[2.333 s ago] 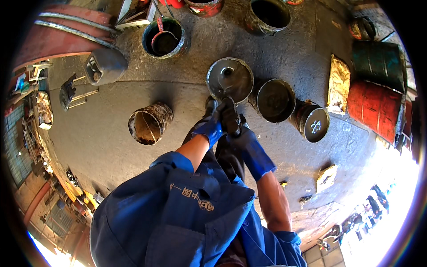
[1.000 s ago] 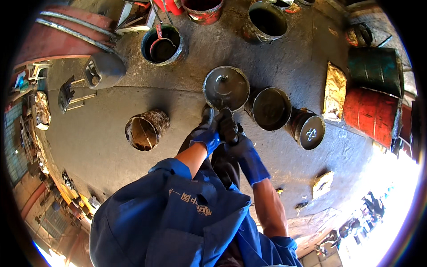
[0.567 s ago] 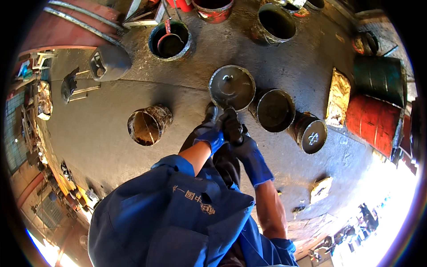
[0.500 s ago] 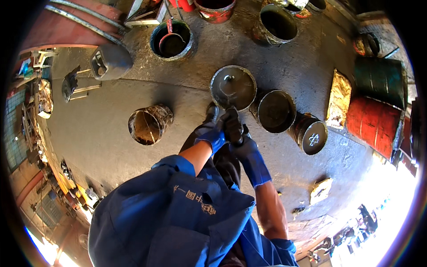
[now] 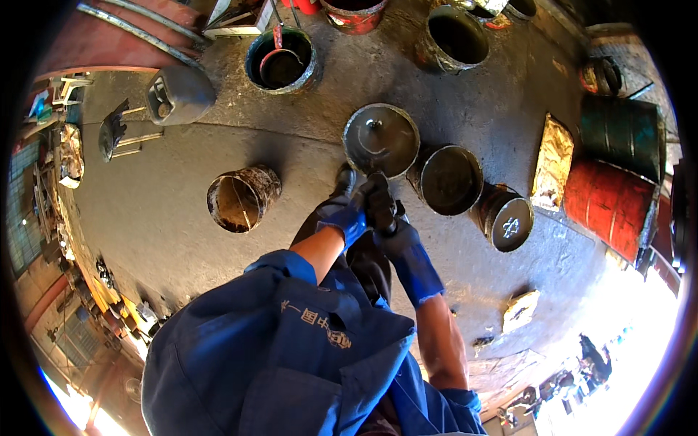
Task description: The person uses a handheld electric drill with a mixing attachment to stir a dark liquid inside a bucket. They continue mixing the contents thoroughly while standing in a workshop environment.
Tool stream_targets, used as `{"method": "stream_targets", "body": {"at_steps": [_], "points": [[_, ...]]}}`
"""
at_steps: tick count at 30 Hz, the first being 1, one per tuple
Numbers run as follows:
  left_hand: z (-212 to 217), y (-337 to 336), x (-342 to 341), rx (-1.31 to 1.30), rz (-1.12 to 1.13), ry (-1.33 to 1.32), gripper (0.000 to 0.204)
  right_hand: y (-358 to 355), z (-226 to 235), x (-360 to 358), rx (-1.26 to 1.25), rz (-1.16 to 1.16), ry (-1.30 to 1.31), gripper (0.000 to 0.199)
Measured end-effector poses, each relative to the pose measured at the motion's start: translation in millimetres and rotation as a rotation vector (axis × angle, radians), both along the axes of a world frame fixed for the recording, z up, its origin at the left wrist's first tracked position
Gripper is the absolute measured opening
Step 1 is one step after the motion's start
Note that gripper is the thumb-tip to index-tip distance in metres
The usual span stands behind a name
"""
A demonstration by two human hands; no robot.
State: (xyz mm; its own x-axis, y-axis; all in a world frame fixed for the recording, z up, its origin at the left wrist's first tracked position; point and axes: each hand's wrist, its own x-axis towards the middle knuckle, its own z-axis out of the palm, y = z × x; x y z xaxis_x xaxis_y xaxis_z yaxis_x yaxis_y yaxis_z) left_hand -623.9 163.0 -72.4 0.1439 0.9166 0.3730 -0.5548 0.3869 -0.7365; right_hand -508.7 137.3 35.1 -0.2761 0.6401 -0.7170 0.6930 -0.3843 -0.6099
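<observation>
Both my hands wear blue gloves blackened with grime at the fingers. My left hand [image 5: 350, 220] closes on the side of a dark, oily, blocky part [image 5: 379, 202] whose kind I cannot make out. My right hand [image 5: 398, 238] is closed round its lower end. The glove fingers are as black as the part, so their outlines blend. The part is held in front of my body, by the near rim of an open bucket [image 5: 350, 156] of dark liquid. Right of that bucket stand a second bucket [image 5: 449, 182] with dark contents and a third one [image 5: 509, 225].
A rusty, grimy bucket [image 5: 266, 190] lies or leans to the left. Farther off stand a bucket [image 5: 311, 78] holding a red-handled dipper [image 5: 278, 43], a dark jerrycan [image 5: 190, 94] and another bucket [image 5: 436, 58]. Red [image 5: 609, 203] and green drums [image 5: 622, 136] stand at right.
My hands keep their grip on the dark part beside the bucket rim, the left hand shifted only slightly. The surroundings have moved a few pixels in the view; the buckets stand as before.
</observation>
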Motion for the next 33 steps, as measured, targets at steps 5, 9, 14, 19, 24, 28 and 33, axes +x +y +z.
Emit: {"method": "stream_targets", "body": {"at_steps": [5,9,14,19,24,28,33], "points": [[1,-4,-13,-0.09,-0.175,0.363,0.035,23,47,-16,-0.093,-0.018,-0.204,0.044],[6,-2,-21,-0.392,-0.378,0.333,0.038,21,40,-10,-0.081,-0.085,-0.173,0.047],[30,14,-6,-0.072,-0.12,0.139,0.044,13,25,-6,-0.093,-0.056,-0.162,0.048],[16,1,-15,-0.03,-0.136,0.233,0.045,15,34,-13,-0.104,-0.01,-0.181,0.047],[32,4,-9,-0.213,-0.264,0.259,0.047,15,39,-8,-0.153,-0.039,-0.215,0.047],[33,13,17,-0.011,-0.044,-0.182,0.029,14,44,-7,-0.106,-0.053,-0.186,0.047],[30,16,12,0.009,-0.032,-0.166,0.032,15,46,-7,-0.083,-0.08,-0.173,0.047]]}}
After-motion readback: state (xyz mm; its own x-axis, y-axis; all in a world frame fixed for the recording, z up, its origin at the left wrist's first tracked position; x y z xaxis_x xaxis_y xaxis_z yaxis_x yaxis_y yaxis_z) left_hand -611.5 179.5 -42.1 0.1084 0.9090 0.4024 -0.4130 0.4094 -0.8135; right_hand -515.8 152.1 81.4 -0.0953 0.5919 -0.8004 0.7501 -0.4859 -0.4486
